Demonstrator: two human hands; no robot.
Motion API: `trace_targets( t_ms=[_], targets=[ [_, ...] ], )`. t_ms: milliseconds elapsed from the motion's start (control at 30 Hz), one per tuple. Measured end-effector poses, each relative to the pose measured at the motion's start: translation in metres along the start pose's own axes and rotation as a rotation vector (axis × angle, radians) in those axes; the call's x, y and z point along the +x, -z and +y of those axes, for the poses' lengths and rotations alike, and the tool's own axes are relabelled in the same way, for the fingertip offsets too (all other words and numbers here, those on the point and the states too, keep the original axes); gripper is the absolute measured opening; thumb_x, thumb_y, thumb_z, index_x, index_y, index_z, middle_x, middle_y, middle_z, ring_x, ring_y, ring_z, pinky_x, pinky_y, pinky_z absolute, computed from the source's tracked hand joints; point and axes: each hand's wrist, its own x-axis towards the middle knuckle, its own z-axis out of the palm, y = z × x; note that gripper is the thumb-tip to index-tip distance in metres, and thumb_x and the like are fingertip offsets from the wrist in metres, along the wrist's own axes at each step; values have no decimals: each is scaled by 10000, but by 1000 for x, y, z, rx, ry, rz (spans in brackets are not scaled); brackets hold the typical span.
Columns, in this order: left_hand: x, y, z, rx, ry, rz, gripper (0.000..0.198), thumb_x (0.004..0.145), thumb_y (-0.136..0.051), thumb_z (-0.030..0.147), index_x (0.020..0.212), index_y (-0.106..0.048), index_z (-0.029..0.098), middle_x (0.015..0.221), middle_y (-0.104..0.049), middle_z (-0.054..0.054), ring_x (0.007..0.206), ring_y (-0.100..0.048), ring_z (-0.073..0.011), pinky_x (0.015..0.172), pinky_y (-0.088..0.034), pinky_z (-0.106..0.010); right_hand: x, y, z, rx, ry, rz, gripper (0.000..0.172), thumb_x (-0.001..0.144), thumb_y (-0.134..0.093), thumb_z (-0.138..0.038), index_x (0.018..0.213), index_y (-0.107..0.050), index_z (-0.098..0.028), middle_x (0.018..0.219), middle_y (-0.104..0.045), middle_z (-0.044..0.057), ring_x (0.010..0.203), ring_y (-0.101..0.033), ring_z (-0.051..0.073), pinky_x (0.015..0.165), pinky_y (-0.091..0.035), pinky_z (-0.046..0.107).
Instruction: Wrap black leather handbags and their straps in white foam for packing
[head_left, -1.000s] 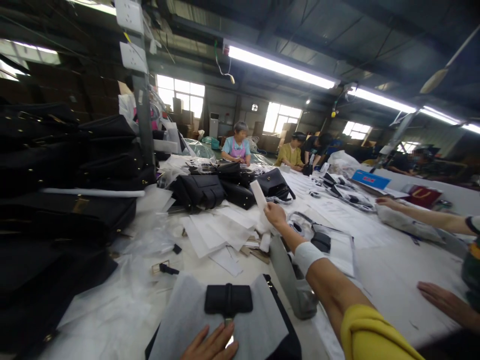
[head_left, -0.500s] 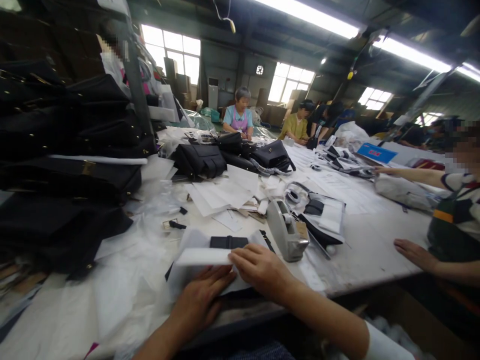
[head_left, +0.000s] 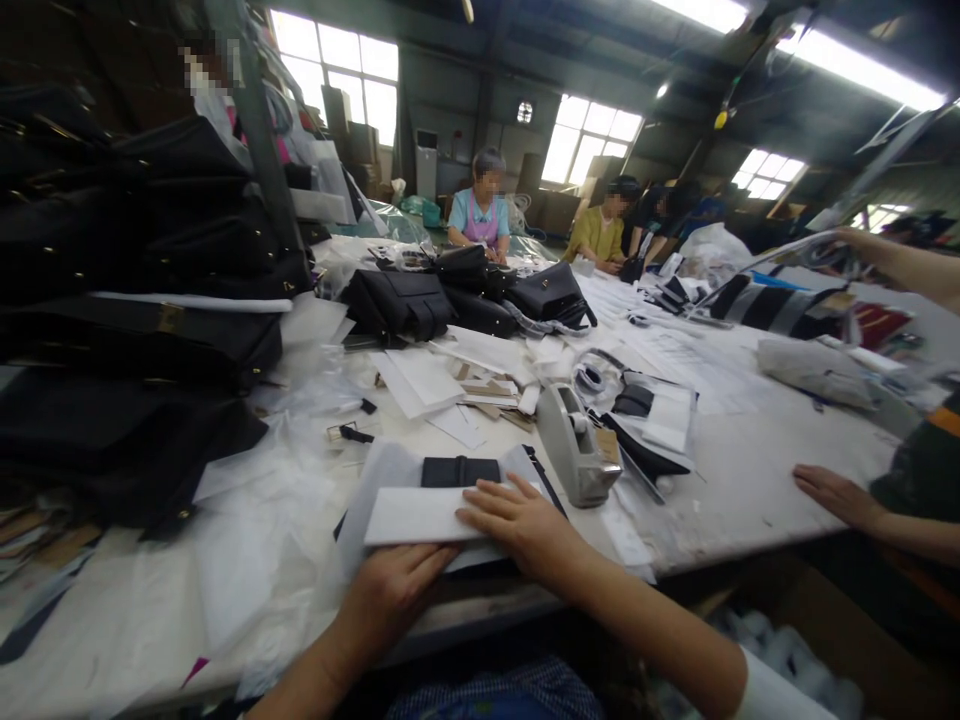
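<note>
A white foam-like strip (head_left: 416, 516) lies across a black bag piece wrapped in white tissue paper (head_left: 356, 535), and a dark strap loop piece (head_left: 460, 471) shows just beyond it. My right hand (head_left: 517, 520) rests flat on the strip's right part, fingers spread. Along the near edge of the strip, my left hand (head_left: 397, 585) lies with its fingers stretched to the right; some fingertips are hidden. A grey tape dispenser (head_left: 574, 450) stands to the right of the wrapped piece.
Black bags (head_left: 135, 370) are piled high at left, and more black bags (head_left: 401, 303) sit farther back. Paper scraps, a small buckle strap (head_left: 351, 433) and plastic sheets cover the table. A co-worker's hand (head_left: 840, 497) rests at the right edge; other people work at the far side.
The white strip has tipped down and now lies flatter. My right hand has flattened onto it, and my left hand has moved toward its near edge. The co-worker at right has raised a striped item.
</note>
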Motion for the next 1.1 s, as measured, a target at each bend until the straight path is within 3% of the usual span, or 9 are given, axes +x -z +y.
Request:
trace_targets(
  t_ms=[67,200,433,567,700,833,967,1067,1100],
  targets=[
    [-2,-2,-1,-6,15,-12,372,954,-407,97,1221,-654,175,1031,-759,-86,857,-729,-176,776,-606,-288,1,-2,4,-28,27,-11,608,898,-431,-61,1455,-443,-304,1511,-452,34,1421,-362,249,1194,-151,558],
    [-8,-3,-2,12,-17,-15,388,969,-383,93,1263,-625,168,1028,-756,-86,875,-720,-166,781,-599,-272,-4,-12,7,-26,21,-19,695,851,-417,-14,1488,-396,-292,1548,-391,25,1448,-308,215,1201,-209,482],
    [12,29,22,75,-50,53,263,962,-549,163,1203,-652,175,1141,-738,-55,1059,-677,-176,976,-513,-304,-12,-29,11,-28,31,22,710,832,-443,-28,1496,-381,-271,1578,-329,18,1460,-277,214,1210,-198,467],
    [31,26,20,183,-37,-182,546,952,-574,334,1448,-436,154,1437,-546,-110,1336,-492,-275,1107,-418,-450,-12,-34,13,-12,31,67,719,823,-456,-22,1504,-363,-236,1564,-360,43,1459,-279,208,1209,-207,468],
    [24,5,5,199,-29,-310,631,979,-496,377,1520,-286,129,1523,-432,-129,1389,-425,-257,1108,-424,-420,-15,-32,15,92,47,123,753,767,-456,-7,1488,-397,-216,1535,-413,67,1440,-324,199,1197,-245,455],
    [10,-3,3,221,-32,-289,586,996,-463,321,1529,-273,166,1545,-395,-119,1399,-409,-249,1115,-412,-413,-21,-28,13,275,68,257,699,745,-458,-35,1418,-501,-217,1465,-507,77,1398,-405,196,1184,-270,464],
    [11,-1,8,243,-17,-318,636,976,-513,362,1532,-263,180,1537,-407,-124,1389,-424,-258,1096,-431,-424,-21,-24,8,358,36,268,518,854,-562,-178,1371,-563,-206,1432,-541,95,1361,-458,240,1184,-272,477],
    [14,-2,9,220,6,-335,676,938,-589,373,1521,-292,201,1528,-422,-123,1390,-422,-269,1098,-427,-439,-14,-19,7,480,-98,301,298,965,-504,-314,1147,-719,-216,1263,-678,81,1223,-596,239,1110,-396,421],
    [15,-2,9,209,22,-342,673,925,-612,363,1511,-317,213,1525,-428,-123,1388,-424,-276,1099,-424,-447,-11,-15,8,517,-162,317,322,988,-465,-345,1013,-758,-213,1162,-727,75,1138,-649,235,1048,-455,390]
  ],
)
